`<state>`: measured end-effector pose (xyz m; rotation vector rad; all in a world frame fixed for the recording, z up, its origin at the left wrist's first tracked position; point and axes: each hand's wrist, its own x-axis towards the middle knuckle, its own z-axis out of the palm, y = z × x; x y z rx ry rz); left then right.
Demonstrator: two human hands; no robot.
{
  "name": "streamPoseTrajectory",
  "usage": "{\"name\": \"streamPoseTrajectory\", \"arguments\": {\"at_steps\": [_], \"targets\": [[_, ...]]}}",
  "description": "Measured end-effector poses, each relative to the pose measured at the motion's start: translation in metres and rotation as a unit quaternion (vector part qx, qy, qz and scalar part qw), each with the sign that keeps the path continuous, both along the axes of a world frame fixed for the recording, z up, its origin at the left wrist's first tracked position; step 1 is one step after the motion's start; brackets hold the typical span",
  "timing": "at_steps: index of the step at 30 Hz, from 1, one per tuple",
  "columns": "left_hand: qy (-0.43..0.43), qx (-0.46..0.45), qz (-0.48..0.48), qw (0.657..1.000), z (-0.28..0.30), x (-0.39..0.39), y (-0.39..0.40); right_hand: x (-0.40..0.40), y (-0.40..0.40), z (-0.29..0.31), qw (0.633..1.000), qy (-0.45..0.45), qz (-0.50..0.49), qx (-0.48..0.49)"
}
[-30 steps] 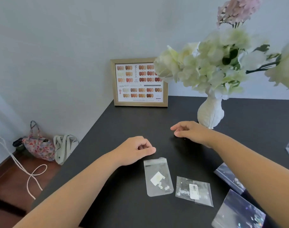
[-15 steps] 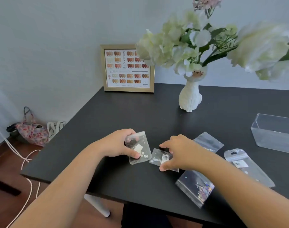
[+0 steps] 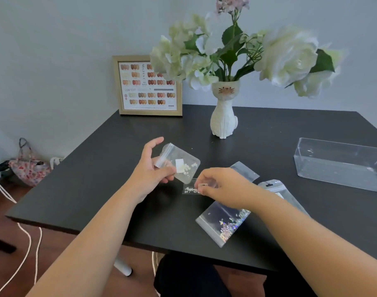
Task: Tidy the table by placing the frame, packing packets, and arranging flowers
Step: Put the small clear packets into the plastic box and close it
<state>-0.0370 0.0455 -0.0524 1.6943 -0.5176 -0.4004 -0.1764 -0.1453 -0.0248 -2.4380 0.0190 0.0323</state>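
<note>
My left hand [image 3: 152, 171] holds a clear zip packet with small white flowers [image 3: 182, 162] lifted above the black table [image 3: 97, 179]. My right hand [image 3: 223, 186] pinches a smaller clear packet [image 3: 189, 189] just below it. A holographic glitter packet [image 3: 225, 225] lies under my right wrist, and two more packets [image 3: 244, 171] [image 3: 275, 188] lie behind my right hand. A gold frame with a nail colour chart [image 3: 148, 85] leans on the wall at the back. White and pink flowers [image 3: 286, 56] stand in a white cat vase [image 3: 224, 117].
A clear plastic box [image 3: 342, 166] lies at the right side of the table. On the floor to the left are a floral bag [image 3: 28, 170] and white cords [image 3: 27, 243]. The table's near edge runs just in front of me.
Both hands have closed on packets and raised them off the table; the left one has lifted its packet higher. My view has pulled back from the vase.
</note>
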Motion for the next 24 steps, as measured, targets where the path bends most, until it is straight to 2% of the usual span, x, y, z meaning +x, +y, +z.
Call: {"name": "streamPoseTrajectory", "arguments": {"at_steps": [3, 7, 14, 20, 24], "targets": [[-0.007, -0.001, -0.044, 0.999, 0.008, -0.014, -0.026, -0.023, -0.027, 0.012, 0.999, -0.033, -0.010, -0.013], [-0.021, -0.006, -0.086, 0.996, 0.019, -0.031, -0.069, -0.058, -0.079, 0.030, 0.989, -0.111, -0.095, -0.007], [-0.008, 0.034, -0.164, 0.986, 0.037, -0.057, -0.165, -0.112, -0.173, 0.046, 0.936, -0.232, -0.263, -0.014], [-0.059, -0.019, -0.187, 0.980, 0.046, -0.088, -0.232, -0.140, -0.235, 0.033, 0.901, -0.227, -0.369, -0.037], [-0.089, -0.063, -0.190, 0.976, 0.048, -0.105, -0.263, -0.150, -0.260, 0.013, 0.890, -0.167, -0.419, -0.063]]}}
